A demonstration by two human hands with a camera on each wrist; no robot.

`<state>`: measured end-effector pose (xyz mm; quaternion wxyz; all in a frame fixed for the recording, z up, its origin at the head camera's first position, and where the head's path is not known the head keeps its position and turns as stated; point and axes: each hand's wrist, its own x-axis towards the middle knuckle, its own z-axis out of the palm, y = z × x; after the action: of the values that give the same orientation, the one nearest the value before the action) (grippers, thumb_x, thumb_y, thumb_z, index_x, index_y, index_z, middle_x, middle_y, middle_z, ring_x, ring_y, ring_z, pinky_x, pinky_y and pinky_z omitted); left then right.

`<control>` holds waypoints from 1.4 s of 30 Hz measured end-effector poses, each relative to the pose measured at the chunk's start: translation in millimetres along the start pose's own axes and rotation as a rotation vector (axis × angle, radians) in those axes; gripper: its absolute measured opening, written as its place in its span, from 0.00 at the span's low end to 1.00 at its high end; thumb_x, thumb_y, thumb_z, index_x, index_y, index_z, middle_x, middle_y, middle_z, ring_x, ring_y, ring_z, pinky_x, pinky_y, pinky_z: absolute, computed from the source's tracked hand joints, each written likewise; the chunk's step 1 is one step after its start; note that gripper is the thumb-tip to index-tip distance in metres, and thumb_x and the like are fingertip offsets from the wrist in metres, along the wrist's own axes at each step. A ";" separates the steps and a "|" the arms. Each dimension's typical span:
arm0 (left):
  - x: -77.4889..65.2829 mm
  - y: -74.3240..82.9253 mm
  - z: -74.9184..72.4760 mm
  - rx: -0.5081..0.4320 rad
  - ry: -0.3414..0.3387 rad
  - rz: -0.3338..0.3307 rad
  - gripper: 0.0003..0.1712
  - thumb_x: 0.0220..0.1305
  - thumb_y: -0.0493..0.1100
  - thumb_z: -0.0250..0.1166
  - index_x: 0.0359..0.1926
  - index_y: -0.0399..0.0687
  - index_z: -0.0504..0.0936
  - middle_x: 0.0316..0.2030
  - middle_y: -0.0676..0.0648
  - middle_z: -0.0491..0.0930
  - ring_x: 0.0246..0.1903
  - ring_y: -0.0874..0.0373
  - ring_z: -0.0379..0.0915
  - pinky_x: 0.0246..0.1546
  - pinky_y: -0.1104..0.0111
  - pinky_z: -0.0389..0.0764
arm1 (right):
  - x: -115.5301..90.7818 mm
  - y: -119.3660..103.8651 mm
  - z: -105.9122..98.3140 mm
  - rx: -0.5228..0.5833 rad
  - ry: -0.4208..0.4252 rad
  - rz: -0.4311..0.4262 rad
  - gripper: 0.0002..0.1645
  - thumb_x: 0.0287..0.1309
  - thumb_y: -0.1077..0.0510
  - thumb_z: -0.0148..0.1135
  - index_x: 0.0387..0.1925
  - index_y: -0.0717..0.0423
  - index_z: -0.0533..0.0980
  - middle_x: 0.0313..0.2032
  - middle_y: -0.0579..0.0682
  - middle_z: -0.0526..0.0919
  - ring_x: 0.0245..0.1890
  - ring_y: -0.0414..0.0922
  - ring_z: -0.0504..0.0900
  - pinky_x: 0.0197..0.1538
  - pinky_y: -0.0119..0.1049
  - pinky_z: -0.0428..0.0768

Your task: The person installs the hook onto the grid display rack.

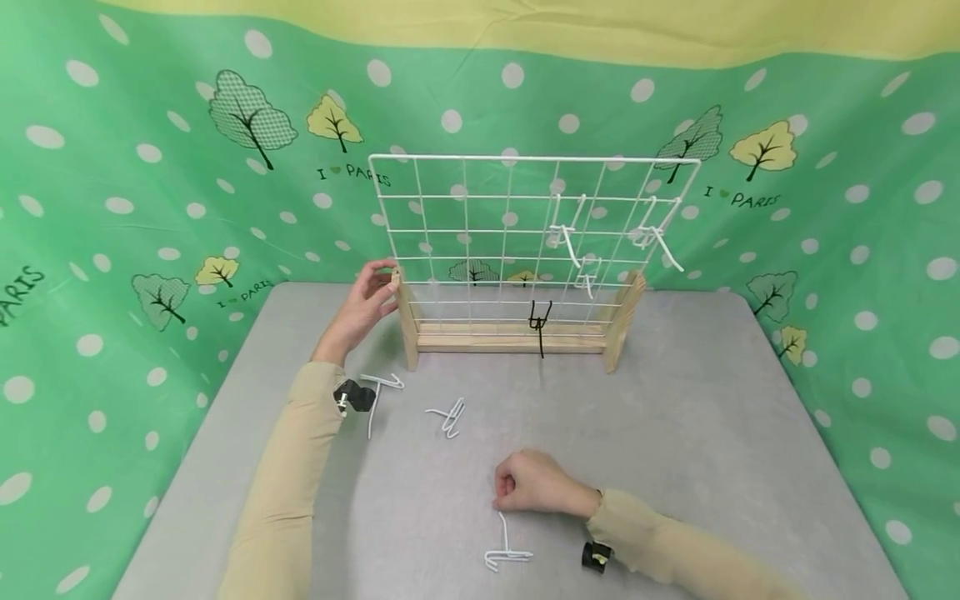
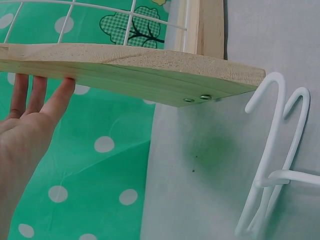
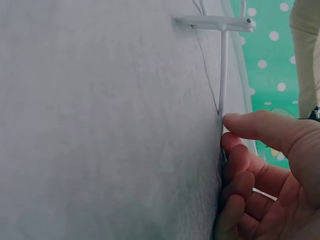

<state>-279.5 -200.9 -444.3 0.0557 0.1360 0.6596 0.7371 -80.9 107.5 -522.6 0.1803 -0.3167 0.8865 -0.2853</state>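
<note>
My right hand (image 1: pixel 542 483) is low over the grey tabletop (image 1: pixel 690 450), on the near side, well in from the right edge. Its fingers are curled, with thumb and forefinger at the tip of the stem of a white T-shaped wire hook (image 1: pixel 506 546); I cannot tell whether they have closed on it. That hook lies from my hand toward the tabletop's near edge, which is out of view. Its stem points away from that edge, up to my fingertips, and its crossbar runs roughly parallel to the edge. My right hand is much the nearer one to it.

My left hand (image 1: pixel 363 300) is toward the far left corner, open, fingertips against the outer face of a pale wooden side panel (image 1: pixel 408 325) that supports an upright white wire grid (image 1: pixel 465 231). One black wire hook (image 1: pixel 537 322) and three white ones hang there. Two more loose white hooks (image 1: pixel 452 414) lie left of centre.
</note>
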 end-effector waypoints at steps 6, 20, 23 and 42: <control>-0.1 -1.0 -0.2 -0.007 0.000 0.004 0.18 0.73 0.35 0.52 0.58 0.57 0.65 0.53 0.45 0.63 0.56 0.53 0.61 0.64 0.46 0.64 | -3.6 -6.5 2.6 0.019 -0.032 0.037 0.16 0.46 0.52 0.74 0.15 0.44 0.74 0.13 0.32 0.66 0.16 0.30 0.64 0.20 0.23 0.63; 1.6 -3.8 0.2 -0.012 0.000 0.002 0.18 0.72 0.35 0.52 0.58 0.57 0.66 0.54 0.44 0.62 0.55 0.53 0.61 0.63 0.46 0.65 | -9.7 -16.2 -1.1 -0.124 -0.039 0.041 0.19 0.42 0.52 0.75 0.11 0.46 0.71 0.12 0.33 0.66 0.16 0.32 0.64 0.19 0.24 0.65; 1.9 -3.8 0.3 -0.005 -0.001 0.005 0.18 0.72 0.35 0.52 0.59 0.56 0.66 0.54 0.45 0.62 0.55 0.54 0.62 0.63 0.47 0.66 | -9.9 -15.4 -5.0 -0.109 -0.033 0.054 0.17 0.40 0.56 0.73 0.11 0.46 0.72 0.12 0.33 0.66 0.15 0.31 0.64 0.18 0.24 0.65; 1.8 -0.6 0.9 -0.014 0.000 0.004 0.21 0.73 0.34 0.51 0.63 0.48 0.62 0.53 0.46 0.63 0.55 0.54 0.62 0.64 0.46 0.65 | 20.0 35.5 -39.6 0.047 0.143 0.233 0.15 0.47 0.60 0.70 0.13 0.51 0.73 0.13 0.39 0.69 0.14 0.35 0.64 0.17 0.27 0.62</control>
<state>-281.0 -199.5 -444.6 0.0553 0.1369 0.6541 0.7419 -131.7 132.3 -516.8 0.1559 -0.1862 0.9209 -0.3047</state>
